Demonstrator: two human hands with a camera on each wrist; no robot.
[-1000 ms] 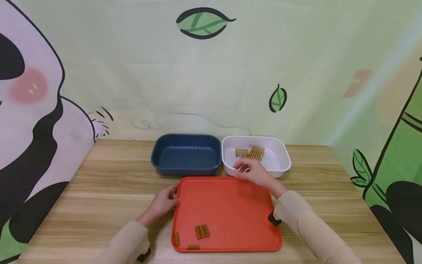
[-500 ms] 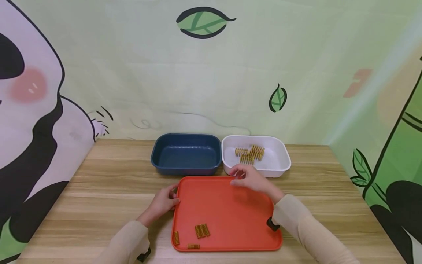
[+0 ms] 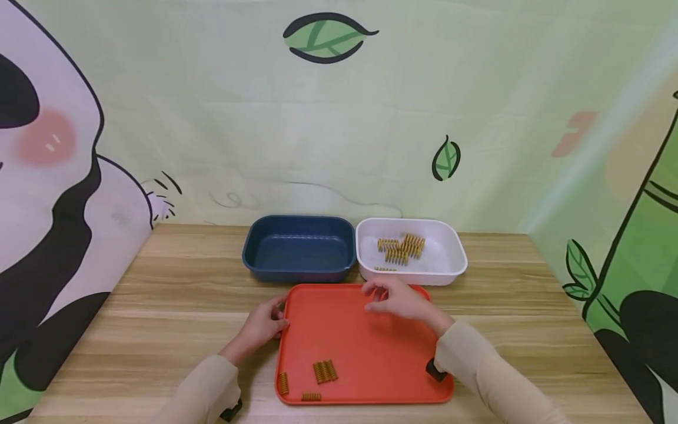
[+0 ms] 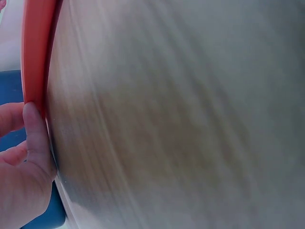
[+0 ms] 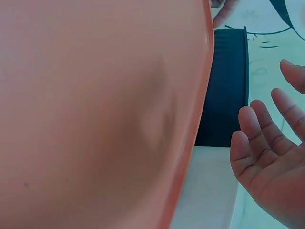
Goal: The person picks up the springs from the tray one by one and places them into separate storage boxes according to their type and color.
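Note:
My left hand (image 3: 256, 327) grips the left rim of an orange-red tray (image 3: 371, 347); in the left wrist view its fingers (image 4: 36, 131) are against the tray's edge. Over the far part of the tray hovers my right hand (image 3: 399, 301), fingers loosely bent and holding nothing; the right wrist view shows its bare palm (image 5: 281, 176). Brass coil springs lie on the tray: a side-by-side cluster (image 3: 325, 371), one spring (image 3: 283, 383) along the left rim and another spring (image 3: 311, 397) by the near rim. Several more springs (image 3: 412, 245) lie in the white box (image 3: 445, 250).
A dark blue box (image 3: 299, 274) stands left of the white one, both behind the tray near the back of the wooden table (image 3: 159, 318). Behind them hangs a printed cloth backdrop (image 3: 238, 118) with leaves and a panda figure.
My right hand has drawn back from the white box toward me, over the tray. A spring near the box's front wall now shows. The left hand stays on the rim.

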